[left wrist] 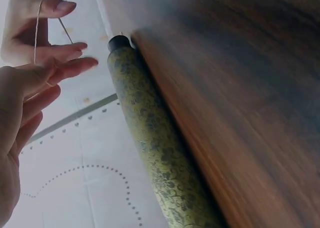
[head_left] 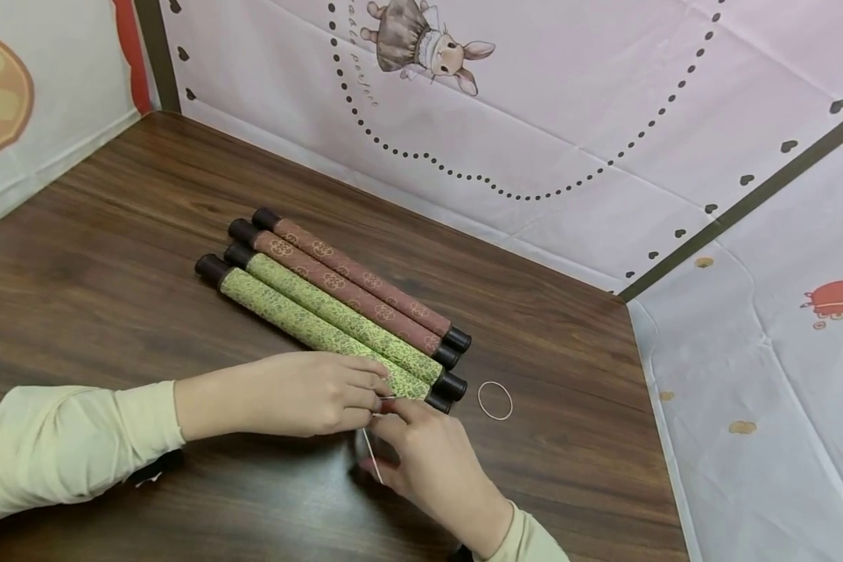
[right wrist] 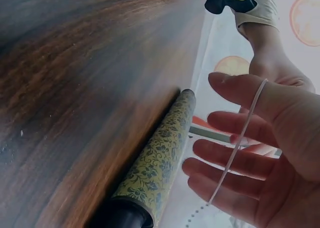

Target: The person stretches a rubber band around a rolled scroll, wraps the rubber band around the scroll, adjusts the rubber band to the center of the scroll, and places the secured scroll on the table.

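Observation:
A thin pale rubber band point(right wrist: 232, 155) is stretched across the spread thumb and fingers of my right hand point(head_left: 439, 460). Those fingers stay extended inside the loop. My left hand point(head_left: 316, 394) meets it from the left, thumb and index fingertips pinching the band, partly hidden by the other fingers. Both hands are at the near side of a yellow-green patterned rolled scroll point(head_left: 281, 308) with dark end knobs. A second green scroll point(head_left: 344, 312) lies against it, and two reddish-brown scrolls point(head_left: 333, 279) point(head_left: 365, 277) with round gold motifs lie alongside, roughly parallel.
Another rubber band point(head_left: 495, 400) lies on the dark wood table point(head_left: 569, 437), right of the scroll ends. A pink printed sheet point(head_left: 534, 101) hangs behind the table, with white printed sheets at the left point(head_left: 63, 86) and right point(head_left: 766, 375).

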Tool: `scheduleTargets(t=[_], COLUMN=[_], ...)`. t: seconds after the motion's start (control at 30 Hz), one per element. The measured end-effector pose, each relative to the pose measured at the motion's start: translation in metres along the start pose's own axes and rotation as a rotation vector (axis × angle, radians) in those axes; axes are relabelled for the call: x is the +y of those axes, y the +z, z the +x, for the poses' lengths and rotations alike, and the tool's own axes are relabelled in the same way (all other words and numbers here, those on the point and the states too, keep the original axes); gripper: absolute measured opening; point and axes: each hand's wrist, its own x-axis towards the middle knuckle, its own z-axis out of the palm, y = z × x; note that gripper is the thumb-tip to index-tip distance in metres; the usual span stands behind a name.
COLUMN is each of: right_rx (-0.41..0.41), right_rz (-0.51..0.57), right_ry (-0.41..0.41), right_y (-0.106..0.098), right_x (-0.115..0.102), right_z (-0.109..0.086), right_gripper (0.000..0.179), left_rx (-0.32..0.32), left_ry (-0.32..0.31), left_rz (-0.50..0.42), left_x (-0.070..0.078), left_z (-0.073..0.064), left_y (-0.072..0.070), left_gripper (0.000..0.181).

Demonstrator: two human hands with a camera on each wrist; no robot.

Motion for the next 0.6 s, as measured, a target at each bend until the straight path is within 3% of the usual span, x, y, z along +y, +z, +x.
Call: scheduleTargets(t=[0.13, 0.23, 0.3, 0.43, 0.5, 0.6], right_rx=[-0.009, -0.025, -0.033, -0.032, -0.019, 0.002], right_rz=[0.005, -0.004, -0.009, -0.009, -0.015, -0.030], right_ry=[-0.029, -0.022, 0.002, 0.053, 0.068, 0.082], right_y=[-0.001, -0.001, -0.002, -0.002, -0.003, -0.004], right_x=[0.002, 0.006, 0.008, 0.014, 0.018, 0.023], right_z=[-0.001, -0.004, -0.006, -0.013, -0.015, -0.018], right_gripper=[0.033, 0.038, 0.041, 0.042, 0.041, 0.040], left_rx=[0.061, 0.047, -0.016, -0.210, -0.286, -0.339], left_ry=[-0.037, -0.108, -0.207, -0.438, -0.503, -0.544], left_rz=[-0.059, -0.071, -0.093, -0.102, -0.082, -0.051], left_x=[-0.006, -0.013, -0.018, -0.029, -0.035, -0.042], left_z=[-0.004, -0.008, -0.013, -0.028, -0.034, -0.042], left_y=[0.001, 0.002, 0.005, 0.014, 0.021, 0.029], left_gripper=[0.021, 0.022, 0.023, 0.044, 0.057, 0.072])
